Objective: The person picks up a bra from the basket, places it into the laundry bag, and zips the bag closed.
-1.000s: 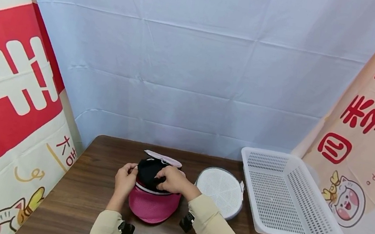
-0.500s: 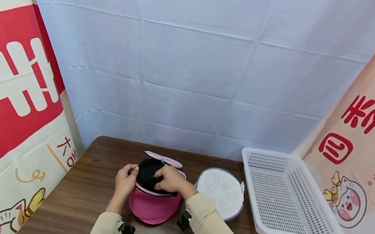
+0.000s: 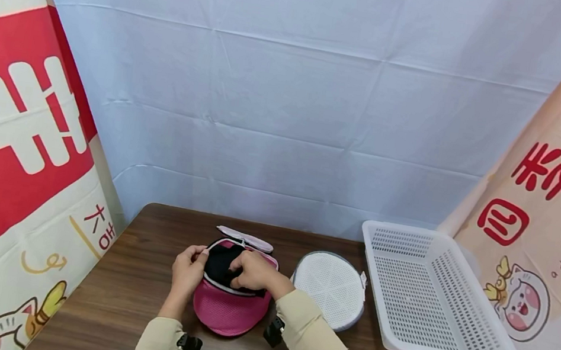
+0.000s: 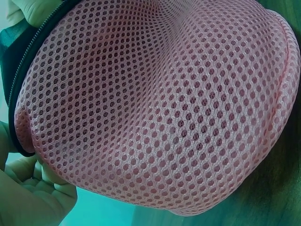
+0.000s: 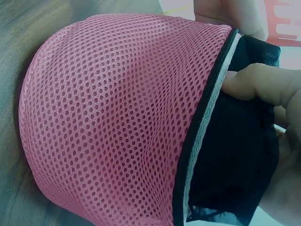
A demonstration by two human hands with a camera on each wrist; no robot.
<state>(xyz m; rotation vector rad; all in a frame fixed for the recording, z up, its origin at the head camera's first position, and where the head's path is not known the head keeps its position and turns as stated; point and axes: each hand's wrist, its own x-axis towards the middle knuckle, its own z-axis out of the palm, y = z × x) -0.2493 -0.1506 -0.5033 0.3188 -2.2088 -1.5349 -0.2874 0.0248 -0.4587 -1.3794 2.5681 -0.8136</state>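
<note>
A pink mesh laundry bag [image 3: 229, 311] stands on the table, its zipped top unfastened and its pale lid [image 3: 246, 238] folded back behind the opening. Black cloth [image 3: 218, 263] fills the mouth of the bag, and part of it sticks up past the zipper in the right wrist view. My left hand [image 3: 187, 269] pinches the bag's left rim between thumb and fingers. At the right side of the opening, my right hand [image 3: 257, 271] grips the black cloth, thumb on the near side by the zipper [image 5: 204, 122] and fingers behind. Some right fingertips are hidden by cloth.
A round white mesh bag with grey edging [image 3: 329, 289] lies flat just right of the pink one. Farther right stands a white perforated plastic basket [image 3: 385, 309]. Cloth sheets hang behind and on both sides of the brown wooden table [image 3: 132, 274].
The black cloth has sunk lower into the pink laundry bag, so more of the far rim shows. My right hand has shifted slightly left; my left hand keeps its place on the rim.
</note>
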